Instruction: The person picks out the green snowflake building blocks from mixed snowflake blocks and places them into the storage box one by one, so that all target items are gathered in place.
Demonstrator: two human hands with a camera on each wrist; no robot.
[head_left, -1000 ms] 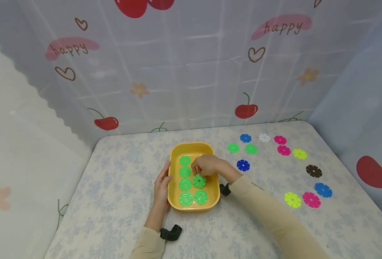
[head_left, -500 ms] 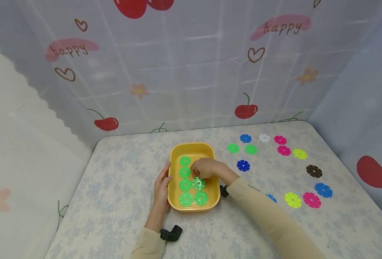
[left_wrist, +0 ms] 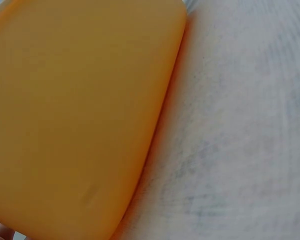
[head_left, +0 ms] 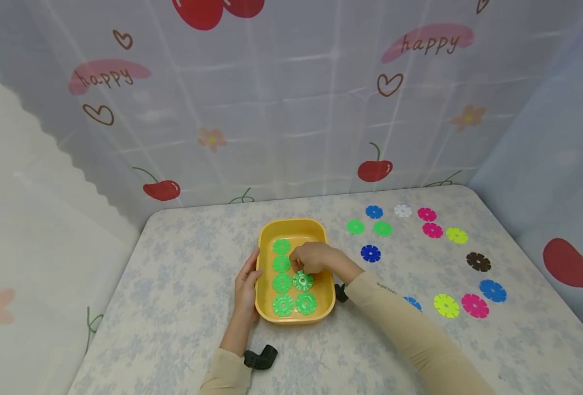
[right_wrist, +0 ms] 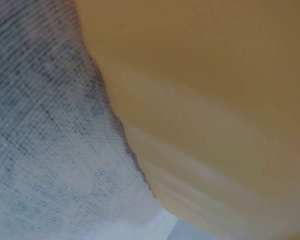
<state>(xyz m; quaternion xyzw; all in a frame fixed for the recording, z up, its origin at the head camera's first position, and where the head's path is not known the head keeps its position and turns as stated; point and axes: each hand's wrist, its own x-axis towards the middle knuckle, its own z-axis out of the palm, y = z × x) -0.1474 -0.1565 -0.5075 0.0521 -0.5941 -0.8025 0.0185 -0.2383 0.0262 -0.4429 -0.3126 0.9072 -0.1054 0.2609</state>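
Observation:
A yellow plastic basin (head_left: 321,314) stands on the table with several green interlocking discs (head_left: 282,283) lying flat inside, in a left column and the start of a right one. At its left wall my left hand (head_left: 246,285) grips the side, thumb at the rim. Reaching in over the right wall, my right hand (head_left: 311,257) pinches a green interlocking disc (head_left: 303,281), just above the nearest disc (head_left: 306,303) of the right column. Its fingertips are partly hidden. The left wrist view is filled by the basin wall (left_wrist: 80,110); the right wrist view also shows yellow wall (right_wrist: 205,100).
Loose discs lie on the right of the table: green (head_left: 382,228), dark blue (head_left: 370,253), white (head_left: 402,210), pink (head_left: 475,305), yellow (head_left: 446,305), brown (head_left: 478,261) and lighter blue (head_left: 492,291). Another blue disc (head_left: 412,303) is partly behind my right sleeve. A printed curtain hangs behind.
My right hand has shifted slightly down and left with the green disc, which now shows shinier and at a changed tilt. A blue disc has come into view beside my right sleeve. My left hand stays put.

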